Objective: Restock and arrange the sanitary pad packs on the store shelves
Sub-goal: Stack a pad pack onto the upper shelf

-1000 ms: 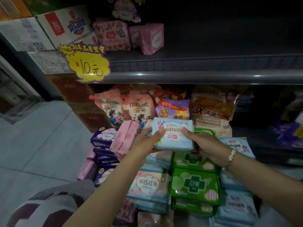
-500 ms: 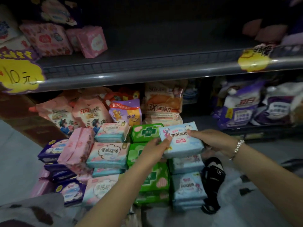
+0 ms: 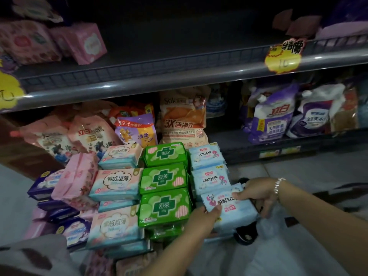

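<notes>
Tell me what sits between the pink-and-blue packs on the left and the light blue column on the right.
In the head view, a column of green packs fills that gap, touching the pink-and-blue packs and the light blue column. Both hands hold a light blue pack at that column's near end.

You stand in a dim store aisle before a grey metal upper shelf with a wire front rail, most of its deck bare and in shadow. Yellow price tags hang on its front edge, and pale grey floor shows at lower left.
</notes>
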### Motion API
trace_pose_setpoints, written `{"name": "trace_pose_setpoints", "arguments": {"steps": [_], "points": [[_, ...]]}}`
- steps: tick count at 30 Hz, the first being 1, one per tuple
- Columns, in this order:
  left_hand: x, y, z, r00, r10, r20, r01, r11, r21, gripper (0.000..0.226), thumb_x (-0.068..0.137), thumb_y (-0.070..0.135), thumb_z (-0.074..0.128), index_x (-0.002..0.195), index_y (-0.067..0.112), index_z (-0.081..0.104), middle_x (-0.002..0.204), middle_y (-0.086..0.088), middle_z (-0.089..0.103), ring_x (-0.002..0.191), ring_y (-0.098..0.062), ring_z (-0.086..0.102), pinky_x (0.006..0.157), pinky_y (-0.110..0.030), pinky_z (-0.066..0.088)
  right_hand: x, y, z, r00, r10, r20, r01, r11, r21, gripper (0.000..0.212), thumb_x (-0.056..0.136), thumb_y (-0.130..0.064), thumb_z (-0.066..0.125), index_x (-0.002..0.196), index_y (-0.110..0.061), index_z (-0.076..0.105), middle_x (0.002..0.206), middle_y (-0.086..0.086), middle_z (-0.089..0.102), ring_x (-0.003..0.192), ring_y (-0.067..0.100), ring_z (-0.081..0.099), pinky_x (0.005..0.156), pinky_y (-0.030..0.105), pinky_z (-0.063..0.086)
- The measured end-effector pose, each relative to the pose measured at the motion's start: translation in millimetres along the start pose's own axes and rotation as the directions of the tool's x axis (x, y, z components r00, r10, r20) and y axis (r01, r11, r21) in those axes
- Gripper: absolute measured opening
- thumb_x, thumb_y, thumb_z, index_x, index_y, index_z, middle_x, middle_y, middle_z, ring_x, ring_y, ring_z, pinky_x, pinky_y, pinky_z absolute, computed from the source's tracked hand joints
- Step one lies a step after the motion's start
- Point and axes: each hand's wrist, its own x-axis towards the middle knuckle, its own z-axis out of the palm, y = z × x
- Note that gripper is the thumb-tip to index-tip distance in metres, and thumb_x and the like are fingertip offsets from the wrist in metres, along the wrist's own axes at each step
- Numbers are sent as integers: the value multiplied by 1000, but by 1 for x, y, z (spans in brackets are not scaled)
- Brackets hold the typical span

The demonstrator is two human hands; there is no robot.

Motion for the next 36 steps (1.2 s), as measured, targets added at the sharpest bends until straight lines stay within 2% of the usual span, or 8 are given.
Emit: {"name": "trace_pose_setpoints", "arguments": {"steps": [5, 8, 13, 20, 23, 26, 31, 36], "points": [[24, -26, 20, 987, -111, -114, 59, 921, -386, 19, 92, 18, 63, 108, 7, 63, 101, -9, 70, 87, -24, 66, 80, -37, 55, 23, 3, 15, 1000, 7, -1, -7, 987, 163, 26, 94, -35, 59, 107, -13, 53, 98, 6, 62, 98, 29, 58, 70, 42, 53], [33, -37, 24, 962, -179, -207, 54, 865, -498, 18, 90, 14, 66, 104, 4, 64, 100, -13, 70, 91, -30, 65, 81, -38, 53, 32, 6, 24, 1000, 15, 26, -21, 963, 267, 17, 96, -27, 55, 104, -12, 52, 110, 9, 58, 101, 29, 55, 83, 46, 48], [38, -48, 28, 960, -202, -191, 57, 815, -576, 22, 91, 15, 65, 111, 8, 64, 102, -11, 71, 95, -31, 66, 82, -38, 54, 46, 11, 35, 1000, -19, 24, 8, 927, 376, 34, 98, -17, 52, 130, -6, 47, 100, 5, 62, 87, 21, 59, 66, 37, 49], [40, -37, 23, 952, -259, -161, 62, 680, -730, 13, 93, 11, 61, 105, 7, 62, 89, -7, 68, 75, -19, 62, 45, -20, 47, 51, 10, 36, 998, -45, -37, 57, 907, 418, 21, 98, -19, 53, 116, -9, 51, 96, 4, 64, 81, 17, 61, 56, 32, 49], [42, -34, 27, 950, -266, -165, 48, 644, -764, 19, 90, 13, 65, 108, 5, 63, 102, -14, 69, 82, -24, 64, 52, -25, 48, 55, 10, 35, 997, -57, -52, 74, 890, 450, 24, 97, -20, 55, 117, -8, 51, 100, 5, 65, 85, 17, 62, 58, 31, 50], [43, -32, 31, 930, -311, -193, 53, 635, -771, 10, 88, 12, 68, 94, 6, 63, 93, -10, 66, 78, -22, 61, 58, -28, 43, 56, 9, 37, 997, -48, -57, 68, 902, 426, 26, 95, -24, 57, 116, -9, 52, 105, 6, 65, 89, 18, 62, 64, 33, 51], [37, -26, 31, 927, -323, -189, 49, 606, -794, 12, 88, 13, 68, 81, 8, 61, 86, -8, 64, 74, -21, 60, 58, -28, 44, 56, 7, 35, 997, -19, -74, 39, 961, 272, 42, 93, -36, 60, 125, -10, 52, 129, 12, 59, 115, 31, 57, 91, 42, 49], [29, -20, 27, 932, -329, -153, 80, 596, -799, 15, 89, 20, 68, 81, 9, 61, 81, -7, 65, 71, -20, 61, 55, -27, 43, 54, 7, 34, 985, -47, -167, 78, 979, 187, 37, 89, -45, 62, 108, -13, 58, 109, 8, 64, 101, 26, 61, 83, 35, 52]]}}
